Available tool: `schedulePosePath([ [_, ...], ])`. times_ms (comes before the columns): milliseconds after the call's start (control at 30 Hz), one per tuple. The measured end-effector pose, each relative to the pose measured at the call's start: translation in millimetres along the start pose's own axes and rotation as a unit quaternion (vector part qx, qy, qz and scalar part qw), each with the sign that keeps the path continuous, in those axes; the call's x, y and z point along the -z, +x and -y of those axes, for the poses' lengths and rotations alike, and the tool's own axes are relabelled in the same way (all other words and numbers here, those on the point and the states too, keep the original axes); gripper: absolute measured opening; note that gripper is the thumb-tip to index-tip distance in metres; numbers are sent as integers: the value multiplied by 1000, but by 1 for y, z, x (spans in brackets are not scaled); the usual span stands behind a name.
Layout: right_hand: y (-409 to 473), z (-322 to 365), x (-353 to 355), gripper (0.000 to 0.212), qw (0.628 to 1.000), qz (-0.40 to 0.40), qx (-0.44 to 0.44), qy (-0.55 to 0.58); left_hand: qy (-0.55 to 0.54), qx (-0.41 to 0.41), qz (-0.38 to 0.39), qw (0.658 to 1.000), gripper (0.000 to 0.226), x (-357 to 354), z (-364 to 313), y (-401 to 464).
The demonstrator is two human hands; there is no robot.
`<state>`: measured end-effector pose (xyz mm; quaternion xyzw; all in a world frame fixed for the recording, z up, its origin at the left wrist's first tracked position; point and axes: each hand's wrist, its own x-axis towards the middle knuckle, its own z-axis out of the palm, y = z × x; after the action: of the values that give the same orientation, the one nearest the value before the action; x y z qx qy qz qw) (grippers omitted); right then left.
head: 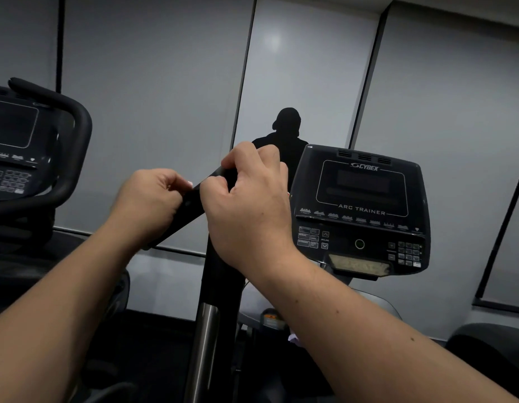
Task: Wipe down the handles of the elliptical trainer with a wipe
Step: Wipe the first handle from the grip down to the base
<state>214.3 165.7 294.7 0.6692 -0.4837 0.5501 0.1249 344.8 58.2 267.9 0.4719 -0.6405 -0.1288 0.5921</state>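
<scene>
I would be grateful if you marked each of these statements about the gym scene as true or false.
1. Both hands hold a dark flat object. True: the left hand and right hand grip the dark flat object.
2. The console on the right reads ARC TRAINER. True: see the console.
3. The console's screen is lit. False: it is dark.
4. The right hand rests on the keypad. False: it grips the object, left of the console.
5. A second machine stands at the left. True.

Both hands (153,196) (249,205) grip the black handle (188,210).
</scene>
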Motion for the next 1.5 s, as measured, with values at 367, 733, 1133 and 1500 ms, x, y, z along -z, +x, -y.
schedulePosePath([
  [367,0,-1,1,10,1000,11,0,5,135,-122,-133,974,31,-1,35,-24],
  [733,1,-2,0,8,1000,4,8,4,239,-299,-125,915,13,-24,42,-52],
  [1133,1,-2,-1,8,1000,0,17,6,275,-358,-98,887,12,-11,31,-39],
  [1500,1,-5,-2,7,1000,-10,26,5,352,-481,-29,803,23,-19,51,-46],
])
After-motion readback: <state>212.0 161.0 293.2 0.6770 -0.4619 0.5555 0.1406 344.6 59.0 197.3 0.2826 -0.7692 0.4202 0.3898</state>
